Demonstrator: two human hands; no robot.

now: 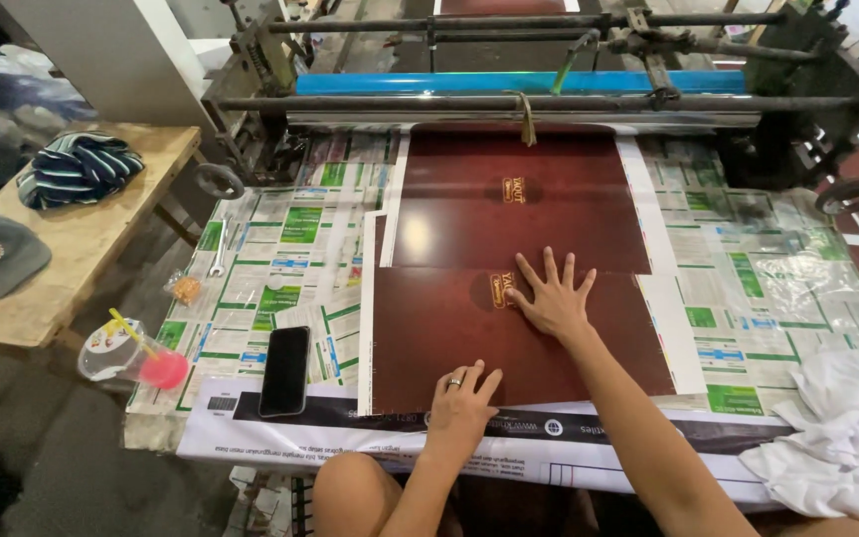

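Item logged: my right hand (549, 298), fingers spread wide, lay flat on the glossy dark red printed sheet (509, 338) nearest me on the paper-covered counter (290, 259), grasping nothing. My left hand (461, 398), loosely opened, pressed that sheet's near edge. Black smartphone (284, 370) lay beside it, apart.

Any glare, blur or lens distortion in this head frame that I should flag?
Head view: a soft glare patch sits on the upper maroon sheet; the machine roller bar bows, showing wide-angle distortion; both the left hand and right hand are sharp, flat on the lower maroon sheet; the far left edge is slightly blurred.
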